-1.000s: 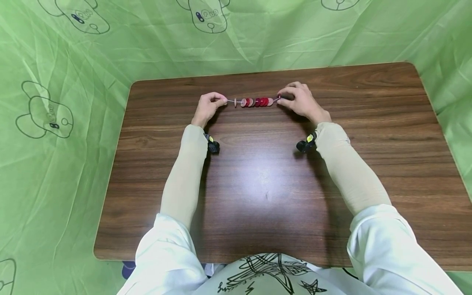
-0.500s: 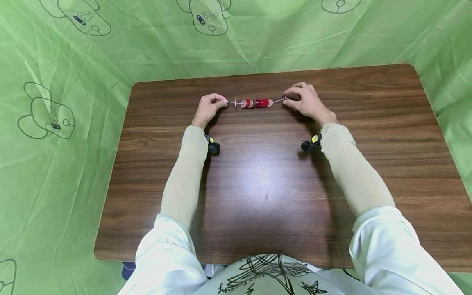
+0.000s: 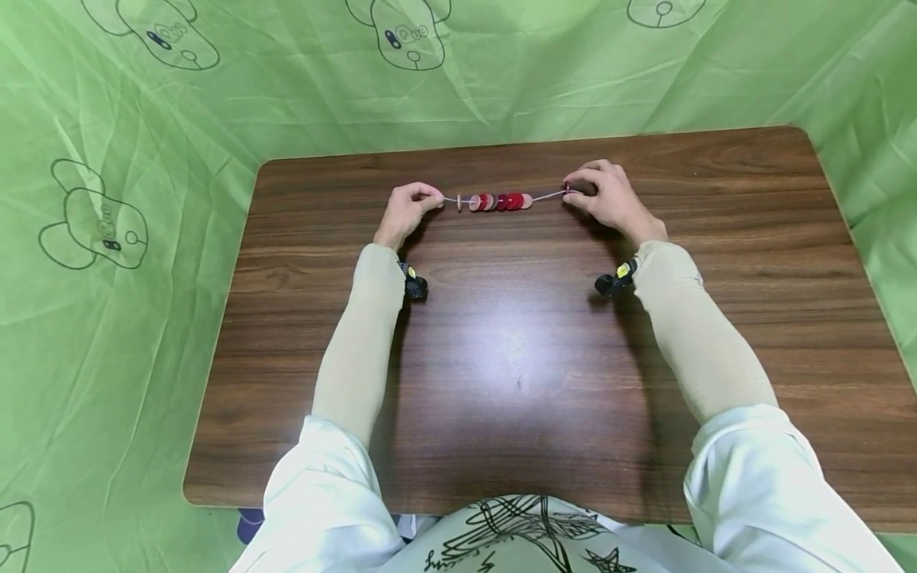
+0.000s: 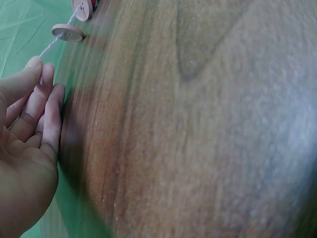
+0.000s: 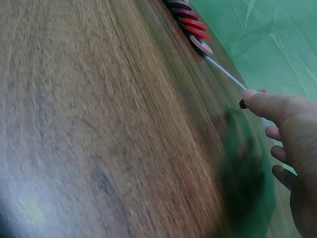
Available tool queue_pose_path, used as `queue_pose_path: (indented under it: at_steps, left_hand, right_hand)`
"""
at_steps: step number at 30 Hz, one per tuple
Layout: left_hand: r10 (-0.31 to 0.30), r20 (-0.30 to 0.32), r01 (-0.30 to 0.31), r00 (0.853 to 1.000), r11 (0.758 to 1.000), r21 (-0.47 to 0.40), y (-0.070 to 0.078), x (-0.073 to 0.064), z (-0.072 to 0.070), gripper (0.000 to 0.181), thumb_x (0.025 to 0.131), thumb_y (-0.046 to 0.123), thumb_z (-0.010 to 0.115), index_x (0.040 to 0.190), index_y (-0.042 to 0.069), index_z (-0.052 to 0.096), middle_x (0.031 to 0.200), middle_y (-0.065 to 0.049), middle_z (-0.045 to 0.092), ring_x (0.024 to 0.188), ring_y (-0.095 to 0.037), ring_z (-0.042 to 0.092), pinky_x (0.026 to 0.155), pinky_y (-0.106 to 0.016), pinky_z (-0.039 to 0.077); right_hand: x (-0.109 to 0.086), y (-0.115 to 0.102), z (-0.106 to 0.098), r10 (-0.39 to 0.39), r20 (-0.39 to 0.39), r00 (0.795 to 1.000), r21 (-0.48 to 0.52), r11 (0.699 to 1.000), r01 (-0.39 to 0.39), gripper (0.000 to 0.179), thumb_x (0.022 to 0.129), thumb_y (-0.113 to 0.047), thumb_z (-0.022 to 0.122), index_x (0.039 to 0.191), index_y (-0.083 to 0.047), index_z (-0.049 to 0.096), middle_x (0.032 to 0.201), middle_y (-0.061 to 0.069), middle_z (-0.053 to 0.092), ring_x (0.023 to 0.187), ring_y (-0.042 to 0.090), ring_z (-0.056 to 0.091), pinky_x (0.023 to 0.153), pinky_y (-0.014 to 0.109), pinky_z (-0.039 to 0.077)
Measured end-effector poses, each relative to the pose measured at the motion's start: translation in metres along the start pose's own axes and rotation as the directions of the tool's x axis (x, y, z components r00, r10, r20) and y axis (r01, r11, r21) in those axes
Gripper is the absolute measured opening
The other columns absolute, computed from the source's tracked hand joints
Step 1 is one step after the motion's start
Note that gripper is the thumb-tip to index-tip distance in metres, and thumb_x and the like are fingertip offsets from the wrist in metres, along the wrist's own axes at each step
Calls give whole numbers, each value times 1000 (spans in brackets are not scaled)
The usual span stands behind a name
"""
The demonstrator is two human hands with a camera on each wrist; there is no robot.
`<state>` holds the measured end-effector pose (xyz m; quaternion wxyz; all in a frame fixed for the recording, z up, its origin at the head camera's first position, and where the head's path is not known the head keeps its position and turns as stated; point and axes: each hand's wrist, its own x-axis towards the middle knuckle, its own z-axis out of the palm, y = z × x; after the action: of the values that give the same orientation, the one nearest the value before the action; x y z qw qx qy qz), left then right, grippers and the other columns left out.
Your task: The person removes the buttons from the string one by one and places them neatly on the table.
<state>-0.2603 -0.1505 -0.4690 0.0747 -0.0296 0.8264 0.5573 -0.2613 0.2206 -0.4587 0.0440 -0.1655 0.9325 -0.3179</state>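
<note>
Several round buttons [image 3: 510, 201] in red, dark red, pink and brown are threaded on a pale twisted string [image 3: 550, 195] near the table's far side. My left hand [image 3: 405, 211] pinches the string's left end between thumb and forefinger; in the left wrist view, a pink button [image 4: 68, 33] sits just past those fingertips, apart from the main row. My right hand [image 3: 607, 199] pinches a dark red button [image 5: 242, 104] on the string, mostly hidden by thumb and finger. Between it and the row's pink end button [image 5: 201, 45] runs a bare, straight stretch of string.
The wooden table [image 3: 501, 334] spreads in front of the person, with rounded corners. Green cloth [image 3: 301, 87] printed with line-drawn animal heads hangs behind and at both sides. Small black cameras [image 3: 616, 280] are strapped to the wrists.
My right hand has moved rightward with the dark red button, away from the row. The bare string between them has grown longer. My left hand has stayed almost still.
</note>
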Motion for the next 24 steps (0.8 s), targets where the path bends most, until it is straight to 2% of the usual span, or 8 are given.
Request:
queue_pose_path:
  at_steps: [5, 12, 19, 24]
  left_hand:
    - [3, 3, -3, 1000, 1000, 4, 0, -1, 0, 5, 87, 15, 71, 82, 14, 69, 78, 5, 64, 81, -10, 55, 76, -21, 41]
    - [5, 12, -5, 1000, 1000, 11, 0, 0, 0, 9, 87, 15, 70, 89, 7, 70, 79, 4, 65, 82, -10, 55, 77, -21, 41]
    - [2, 5, -2, 1000, 1000, 5, 0, -1, 0, 5, 87, 16, 71, 84, 11, 70, 80, 2, 66, 82, -10, 55, 77, -21, 41]
    - [10, 4, -10, 1000, 1000, 2, 1, -2, 1, 6, 87, 14, 71, 86, 8, 70, 79, 3, 65, 82, -10, 56, 77, -20, 41]
  right_hand:
    - [-2, 4, -1, 7, -17, 1000, 4, 1000, -7, 37, 90, -26, 67, 123, -8, 63, 130, 20, 50, 125, 40, 36, 106, 51, 23]
    - [-5, 10, -2, 35, -28, 999, 5, 999, -35, 37, 91, -27, 66, 123, -9, 63, 130, 19, 50, 125, 40, 36, 106, 51, 25]
    - [-9, 13, -8, 43, -48, 998, 10, 999, -42, 36, 91, -26, 66, 121, -8, 63, 131, 20, 50, 126, 40, 36, 106, 51, 24]
    - [-10, 16, -10, 44, -71, 997, 13, 999, -43, 35, 89, -24, 68, 120, -7, 64, 129, 21, 52, 125, 40, 37, 106, 51, 23]
